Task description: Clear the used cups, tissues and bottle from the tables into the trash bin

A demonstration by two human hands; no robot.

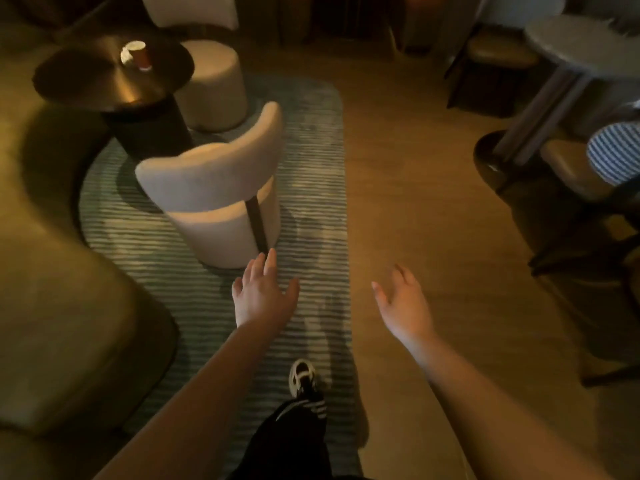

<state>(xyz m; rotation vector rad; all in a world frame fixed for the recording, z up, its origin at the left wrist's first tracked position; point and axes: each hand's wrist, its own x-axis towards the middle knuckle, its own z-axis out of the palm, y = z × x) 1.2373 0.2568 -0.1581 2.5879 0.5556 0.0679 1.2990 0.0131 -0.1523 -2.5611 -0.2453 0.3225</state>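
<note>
A red paper cup (138,55) with a white inside stands upright on a dark round table (86,77) at the upper left. My left hand (261,294) hangs open over the striped rug, just in front of the nearest cream chair, holding nothing. My right hand (403,304) is open too, palm turned inward, above the wooden floor. Both hands are far from the cup. No tissues, bottle or trash bin are in sight.
Two cream round chairs (214,188) (211,81) stand between me and the dark table. A curved sofa (52,306) fills the left side. At the right are a pale round table (585,46), brown seats, and a person in a striped top (616,150). My shoe (302,375) is on the striped rug (311,168).
</note>
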